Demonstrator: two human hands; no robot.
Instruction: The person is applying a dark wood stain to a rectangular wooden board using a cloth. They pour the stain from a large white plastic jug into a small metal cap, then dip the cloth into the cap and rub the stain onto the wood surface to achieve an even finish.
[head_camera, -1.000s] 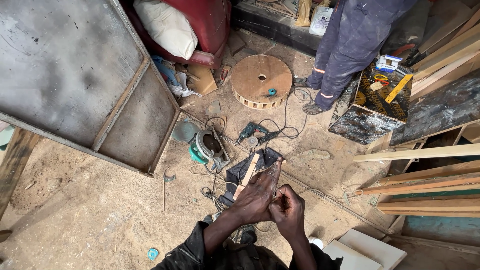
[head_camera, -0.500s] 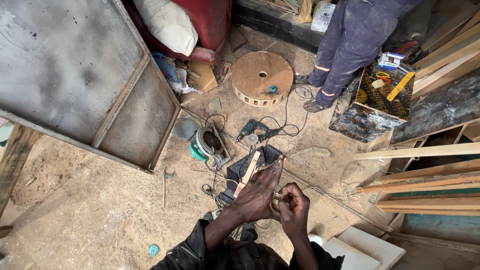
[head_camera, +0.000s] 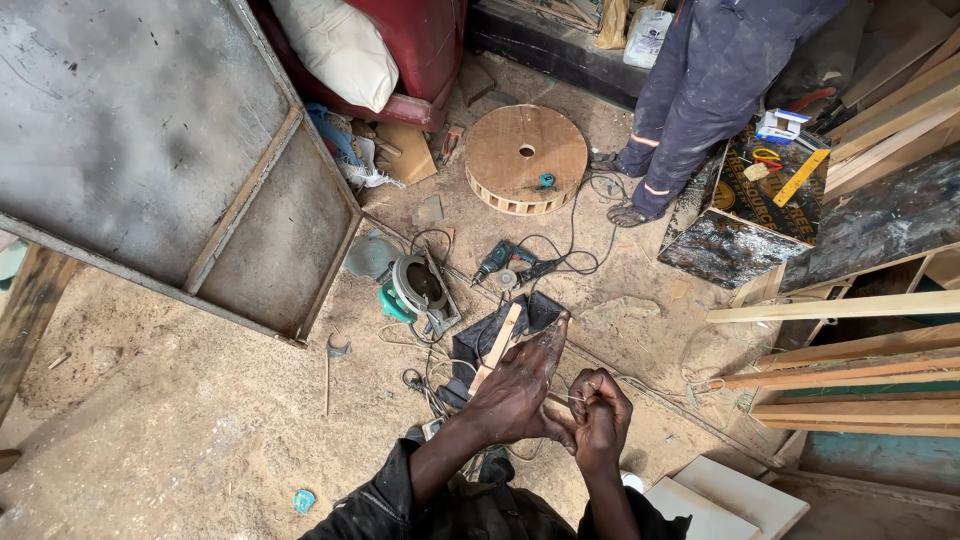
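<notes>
My left hand (head_camera: 520, 388) and my right hand (head_camera: 600, 418) are close together low in the middle of the head view, above the sawdust floor. A thin pale strand (head_camera: 563, 398) runs between them. My right hand is a fist closed on one end of it. My left hand pinches the other end, with its fingers stretched forward. Just beyond my left hand a short wooden strip (head_camera: 498, 346) lies on a dark flat piece (head_camera: 535, 312) among loose cables.
A green circular saw (head_camera: 412, 290), an electric drill (head_camera: 500, 262) and a round wooden disc (head_camera: 525, 155) lie ahead. A large metal-faced panel (head_camera: 150, 150) leans at left. Another person in dark overalls (head_camera: 700, 90) stands at upper right. Timber lengths (head_camera: 850, 350) are stacked at right.
My right hand has drifted slightly to the right, away from my left hand. Everything on the floor stays where it was.
</notes>
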